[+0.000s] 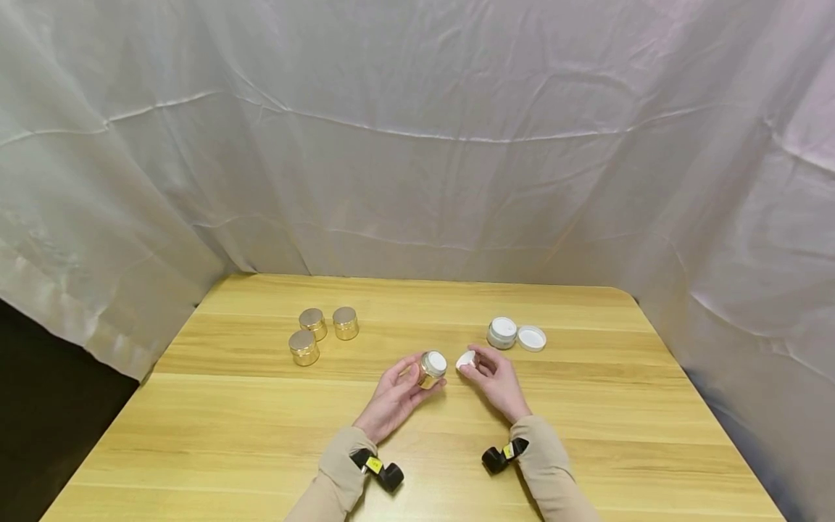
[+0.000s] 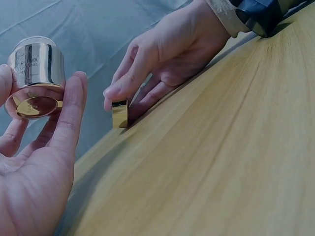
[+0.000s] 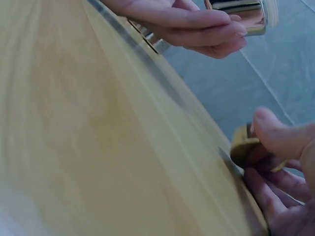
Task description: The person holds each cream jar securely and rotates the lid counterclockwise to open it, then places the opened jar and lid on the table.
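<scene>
My left hand [image 1: 393, 397] grips a shiny gold cosmetic jar [image 1: 432, 370] above the table, its uncovered white top tilted toward the right. In the left wrist view the jar [image 2: 37, 73] shows its mirrored side with small print and its gold base. Just to the right, my right hand [image 1: 499, 382] pinches a gold lid [image 1: 467, 359] by its rim, white inside facing the jar. The lid [image 2: 119, 114] is held on edge, low over the table, apart from the jar. In the right wrist view the thumb partly hides the lid [image 3: 244, 146].
Several gold jars stand at the left: one lidded jar [image 1: 304, 348] in front, another jar [image 1: 313, 324] behind, and a jar [image 1: 346, 323] beside them. An uncovered jar [image 1: 502, 333] stands at the back right, with a white-lined lid [image 1: 531, 338] beside it. A grey curtain [image 1: 417, 181] hangs behind the wooden table [image 1: 261, 435].
</scene>
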Available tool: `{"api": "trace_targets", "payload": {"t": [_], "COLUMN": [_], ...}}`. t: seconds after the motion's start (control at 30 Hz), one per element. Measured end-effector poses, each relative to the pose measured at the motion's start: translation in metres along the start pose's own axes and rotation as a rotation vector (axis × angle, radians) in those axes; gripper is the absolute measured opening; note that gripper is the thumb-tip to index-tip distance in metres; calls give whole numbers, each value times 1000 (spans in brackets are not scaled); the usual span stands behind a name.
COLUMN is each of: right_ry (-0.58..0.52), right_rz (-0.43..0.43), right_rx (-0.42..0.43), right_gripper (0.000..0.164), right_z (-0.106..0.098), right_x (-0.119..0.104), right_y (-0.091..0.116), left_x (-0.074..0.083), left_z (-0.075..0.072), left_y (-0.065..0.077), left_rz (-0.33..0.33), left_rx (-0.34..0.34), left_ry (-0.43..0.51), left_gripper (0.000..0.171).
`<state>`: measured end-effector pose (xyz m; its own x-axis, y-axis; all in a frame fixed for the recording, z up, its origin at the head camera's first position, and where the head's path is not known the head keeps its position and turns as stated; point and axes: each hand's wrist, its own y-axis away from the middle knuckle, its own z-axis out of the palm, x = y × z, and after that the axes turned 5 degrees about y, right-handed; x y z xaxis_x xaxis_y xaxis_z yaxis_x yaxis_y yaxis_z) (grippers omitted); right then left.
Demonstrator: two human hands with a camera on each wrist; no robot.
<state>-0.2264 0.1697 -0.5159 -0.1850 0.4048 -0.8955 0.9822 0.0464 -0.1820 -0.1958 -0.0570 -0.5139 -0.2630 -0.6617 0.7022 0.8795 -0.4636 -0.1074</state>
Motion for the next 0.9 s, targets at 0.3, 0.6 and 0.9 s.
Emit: {"api": "trace_targets", "payload": {"t": [0.3, 0.6, 0.9], "right_ry": [241, 384, 443], "right_rz": [-147, -146, -133], "right_rx": [105, 150, 150], "right_gripper": [50, 48, 45], "right_z": [8, 14, 20], "right_x": [4, 2, 4], "right_y": [-5, -15, -27], "left_x": [1, 1, 2], "left_z": [1, 2, 3], "left_y": [0, 0, 0], "left_rz": [-12, -6, 0], "left_rx": [26, 25, 7], "left_ry": [3, -25, 0], "left_gripper": [47, 35, 34]}}
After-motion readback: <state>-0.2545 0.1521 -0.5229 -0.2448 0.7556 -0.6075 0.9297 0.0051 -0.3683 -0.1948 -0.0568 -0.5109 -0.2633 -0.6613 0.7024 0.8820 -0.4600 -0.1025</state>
